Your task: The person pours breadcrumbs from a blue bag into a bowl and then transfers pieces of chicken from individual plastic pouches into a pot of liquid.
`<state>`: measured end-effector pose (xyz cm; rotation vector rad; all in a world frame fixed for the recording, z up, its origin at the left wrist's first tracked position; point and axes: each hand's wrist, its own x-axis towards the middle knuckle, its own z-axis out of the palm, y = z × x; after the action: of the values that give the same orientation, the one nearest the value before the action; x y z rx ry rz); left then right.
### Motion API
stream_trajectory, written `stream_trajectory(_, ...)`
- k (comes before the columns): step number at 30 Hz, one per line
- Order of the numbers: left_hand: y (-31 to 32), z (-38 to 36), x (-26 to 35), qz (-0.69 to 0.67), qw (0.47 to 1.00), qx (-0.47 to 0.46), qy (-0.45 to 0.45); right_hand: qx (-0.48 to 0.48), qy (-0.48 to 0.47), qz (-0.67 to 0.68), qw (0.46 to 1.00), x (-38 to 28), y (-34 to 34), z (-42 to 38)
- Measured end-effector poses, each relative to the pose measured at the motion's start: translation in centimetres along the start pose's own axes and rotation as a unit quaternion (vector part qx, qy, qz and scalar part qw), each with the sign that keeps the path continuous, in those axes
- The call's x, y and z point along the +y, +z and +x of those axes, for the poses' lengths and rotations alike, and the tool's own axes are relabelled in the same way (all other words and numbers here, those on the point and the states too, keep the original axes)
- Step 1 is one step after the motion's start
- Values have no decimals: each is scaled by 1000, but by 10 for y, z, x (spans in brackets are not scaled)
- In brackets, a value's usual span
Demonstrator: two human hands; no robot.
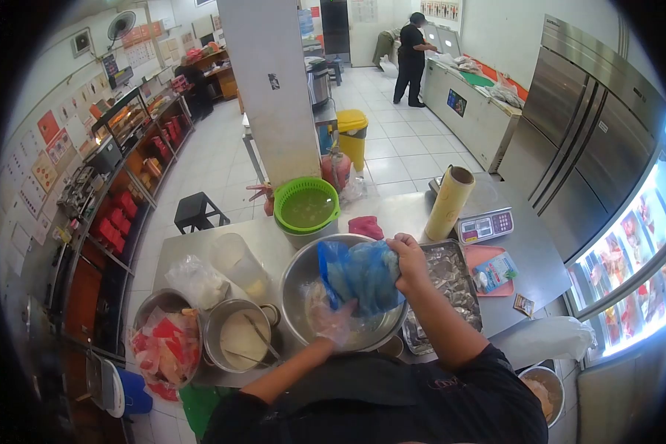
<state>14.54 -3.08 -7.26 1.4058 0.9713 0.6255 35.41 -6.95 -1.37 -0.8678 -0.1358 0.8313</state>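
Note:
A blue plastic bag (pixel 359 274), bulging with pale lumps I cannot make out, is tilted over a large metal bowl (pixel 292 277). My right hand (pixel 407 260) is closed on the bag's upper right side. Lower down, my left hand (pixel 334 324) wears a clear plastic glove and is at the bag's lower edge, inside the bowl's rim. Its thumb side seems to press on the bag, while the other fingers are partly hidden. Some pale, wet-looking stuff (pixel 316 294) shows in the bowl beside the bag.
Left of the bowl stand a pot of white liquid (pixel 237 333), a bowl with red-and-clear bags (pixel 163 340) and a clear jug (pixel 238 263). A green colander (pixel 306 203) is behind. To the right are a metal tray (pixel 444 285), wrap roll (pixel 449 203) and scale (pixel 485 226). A co-worker (pixel 411 59) stands by a freezer.

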Motion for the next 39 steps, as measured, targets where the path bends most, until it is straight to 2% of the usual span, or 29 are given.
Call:
stream_trajectory(3, 0, 12, -20, 150, 970, 63, 180, 6, -29, -11, 1000, -6, 14, -11)
stream_trajectory(5, -2, 15, -20, 150, 963, 35, 223, -7, -37, -32, 999, -4, 18, -13)
stream_trajectory(7, -3, 18, -7, 31, 980, -69, 185, -27, -49, -58, 997, -1, 21, -17)
stream_trajectory(10, 0, 2, 21, -52, 987, -105, 112, -59, -73, -99, 991, 5, 24, -21)
stream_trajectory(13, 1, 25, -22, 28, 989, -73, 129, -70, -89, -118, 986, 7, 22, -20)
stream_trajectory(16, -3, 26, -18, -73, 995, 56, 36, -73, -96, -105, 987, -1, 18, -21)
stream_trajectory(19, -25, 48, -42, -178, 977, 74, -93, -61, -113, -60, 990, -1, 3, -11)
stream_trajectory(22, -22, 33, -19, -89, 987, 98, -91, -34, -145, -60, 987, -2, -2, -2)
stream_trajectory(25, -17, 31, -24, -255, 966, 11, 37, -46, -134, -87, 986, 1, 2, -5)
stream_trajectory(28, -2, 13, 5, -249, 962, -44, 100, -84, -120, -171, 974, 19, 1, -7)
stream_trajectory(31, -2, 13, 10, -35, 985, -23, 164, -137, -136, -274, 942, 33, 7, -17)
stream_trajectory(34, -5, 30, -9, 39, 984, -133, 109, -202, -123, -321, 917, 35, 10, -28)
stream_trajectory(37, -3, 45, -24, 18, 984, -171, 42, -248, -129, -342, 897, 37, 3, -31)
stream_trajectory(39, -4, 44, -27, 39, 984, -173, 27, -259, -120, -347, 893, 37, -10, -27)
